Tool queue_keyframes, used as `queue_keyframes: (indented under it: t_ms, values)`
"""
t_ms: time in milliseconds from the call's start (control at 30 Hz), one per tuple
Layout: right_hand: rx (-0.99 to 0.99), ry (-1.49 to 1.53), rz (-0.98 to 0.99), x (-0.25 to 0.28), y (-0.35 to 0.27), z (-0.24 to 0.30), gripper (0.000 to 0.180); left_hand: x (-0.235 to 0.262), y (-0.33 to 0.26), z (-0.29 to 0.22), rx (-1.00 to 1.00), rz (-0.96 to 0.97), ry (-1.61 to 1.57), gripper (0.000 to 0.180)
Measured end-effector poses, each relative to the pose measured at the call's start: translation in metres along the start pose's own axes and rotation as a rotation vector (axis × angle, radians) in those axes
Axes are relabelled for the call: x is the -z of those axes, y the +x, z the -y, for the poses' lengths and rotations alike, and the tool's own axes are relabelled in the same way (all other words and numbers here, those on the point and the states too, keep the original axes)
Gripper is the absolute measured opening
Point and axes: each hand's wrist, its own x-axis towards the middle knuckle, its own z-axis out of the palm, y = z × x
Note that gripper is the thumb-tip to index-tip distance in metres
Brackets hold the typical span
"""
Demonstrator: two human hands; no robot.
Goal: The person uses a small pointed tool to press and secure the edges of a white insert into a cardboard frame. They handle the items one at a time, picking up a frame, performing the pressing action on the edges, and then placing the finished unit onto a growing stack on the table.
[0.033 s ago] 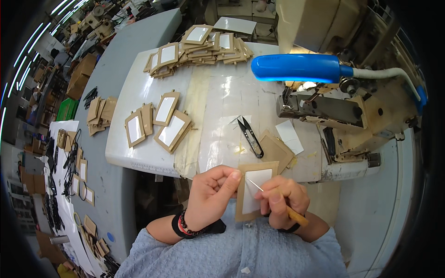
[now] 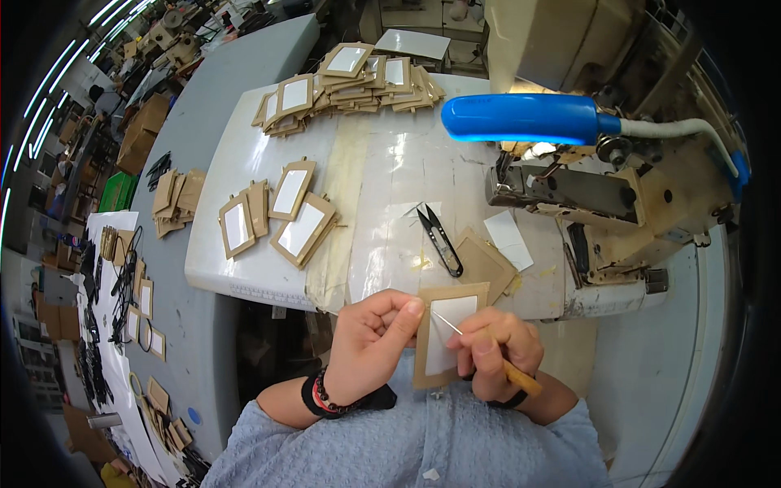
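Note:
In front of my chest I hold a tan card holder (image 2: 455, 307) with a white window. My left hand (image 2: 370, 346) pinches its left edge between thumb and fingers. My right hand (image 2: 500, 354) is closed round an awl (image 2: 521, 379) with a wooden handle. The awl's thin metal tip lies over the upper left part of the window, close to my left thumb; I cannot tell whether it pierces anything. Just beyond the holder, black thread snips (image 2: 440, 241) rest on the white worktable (image 2: 382, 171), beside flat tan pieces (image 2: 480, 259).
A sewing machine (image 2: 561, 191) stands at the right under a blue lamp (image 2: 521, 119). Piled card holders (image 2: 350, 89) occupy the table's far side, and several more (image 2: 301, 228) lie at the left. A grey side table (image 2: 207, 260) carries tan pieces (image 2: 175, 199) and black cords (image 2: 89, 325).

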Motion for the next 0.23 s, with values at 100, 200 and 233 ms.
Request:
queue_keyframes:
  t_ms: [100,200,233]
  values:
    - [0.013,-0.008,0.021,-0.0004,0.0016,-0.0002,0.017,-0.0006,-0.0005,0.0000,-0.016,-0.014,-0.012,0.021]
    - [0.009,0.007,0.030,-0.0007,0.0014,-0.0010,0.017,-0.0023,-0.0008,0.0012,-0.042,-0.041,-0.027,0.021]
    - [0.007,0.012,0.031,-0.0007,0.0011,-0.0013,0.018,-0.0003,-0.0008,0.0025,-0.043,-0.035,-0.023,0.021]
